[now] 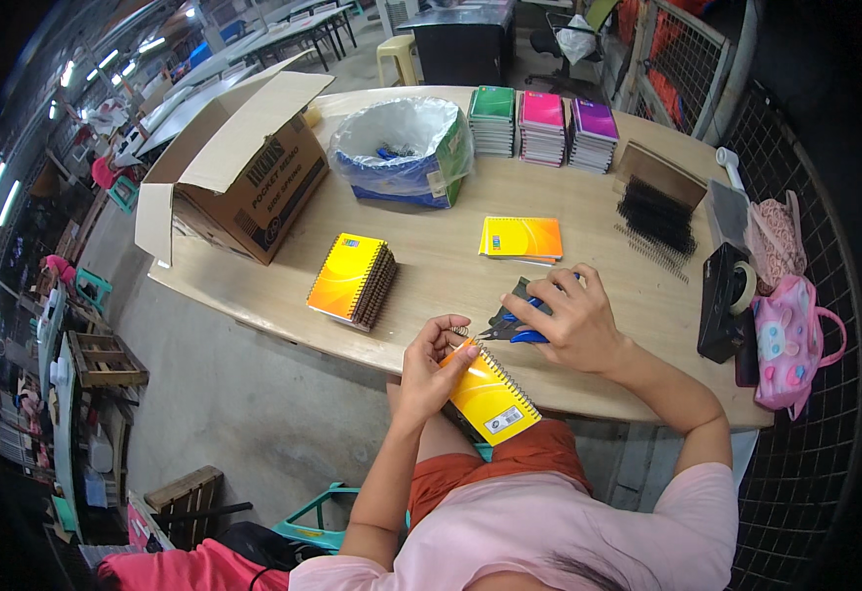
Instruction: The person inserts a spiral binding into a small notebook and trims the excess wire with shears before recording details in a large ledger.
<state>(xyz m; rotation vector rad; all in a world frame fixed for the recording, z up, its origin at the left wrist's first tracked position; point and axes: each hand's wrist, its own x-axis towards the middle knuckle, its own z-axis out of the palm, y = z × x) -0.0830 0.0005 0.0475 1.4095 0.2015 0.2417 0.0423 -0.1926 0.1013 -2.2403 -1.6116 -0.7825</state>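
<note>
Left hand (429,369) grip closed on yellow notebook (491,394), right hand (574,320) closed round blue pliers (511,325), seemingly at its spiral, over tabletop (431,276)

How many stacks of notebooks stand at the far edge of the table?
3: a green stack, a pink stack and a purple stack, side by side behind the bag-lined box. None seems hidden.

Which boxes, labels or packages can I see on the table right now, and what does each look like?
Cardboard box: table's left end, brown, flaps open, dark print on its side.
Lined box: back centre, green and blue, clear plastic liner.
Notebook label: small white rectangle on the yellow-orange spiral notebook held by the left hand.
</note>
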